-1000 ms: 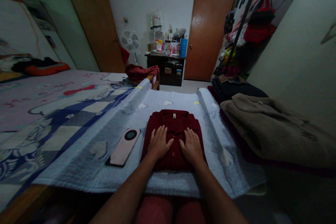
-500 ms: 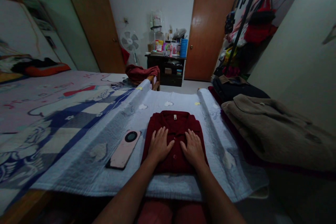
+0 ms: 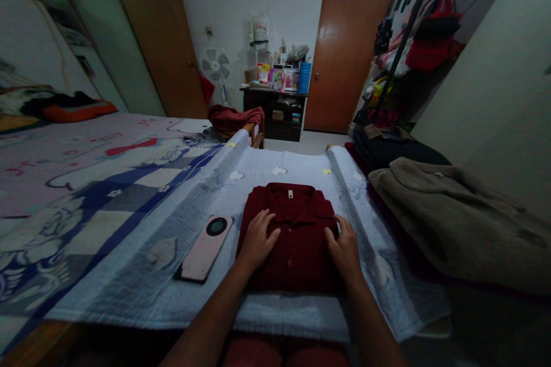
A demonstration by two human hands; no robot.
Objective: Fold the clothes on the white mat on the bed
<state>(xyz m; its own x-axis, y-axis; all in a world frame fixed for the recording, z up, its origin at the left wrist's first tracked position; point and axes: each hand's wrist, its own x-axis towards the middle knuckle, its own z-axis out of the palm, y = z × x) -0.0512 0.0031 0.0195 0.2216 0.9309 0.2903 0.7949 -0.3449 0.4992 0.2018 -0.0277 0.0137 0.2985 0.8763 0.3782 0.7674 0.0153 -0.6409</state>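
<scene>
A dark red buttoned shirt (image 3: 297,252), folded into a neat rectangle, lies collar away from me on the pale blue quilted cloth (image 3: 293,312). My left hand (image 3: 259,238) rests on its left part, fingers apart and thumb toward the middle. At the shirt's right edge is my right hand (image 3: 344,243), its fingers spread and nothing held in it. To the left of the shirt lies a pink phone (image 3: 204,252) with a round black camera ring.
A grey-brown fleece garment (image 3: 451,223) and a dark folded garment (image 3: 391,146) are stacked at the right. The patterned bed (image 3: 86,183) stretches along the left. Beyond the cloth stand a dark cabinet (image 3: 275,120) and a fan (image 3: 216,66).
My right hand has moved right, from the shirt's front to its right edge. My left hand stays on the left part with its fingers slightly more bent. The view has shifted slightly.
</scene>
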